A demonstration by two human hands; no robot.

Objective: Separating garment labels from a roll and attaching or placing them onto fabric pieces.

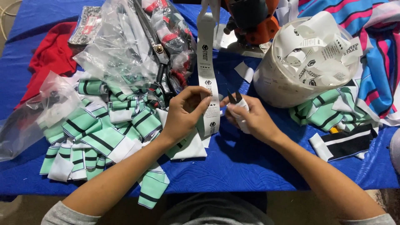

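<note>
Left hand point(183, 114) pinches the long white printed label strip point(207, 71); right hand point(250, 118) grips small black thread snips point(234, 98) beside it.

Label strip point(207, 71) left of tub point(287, 81)

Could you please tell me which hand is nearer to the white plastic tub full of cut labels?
Right. The right hand, holding small black snips, is just left of the white plastic tub; the left hand is farther left, beyond the white label strip.
</note>
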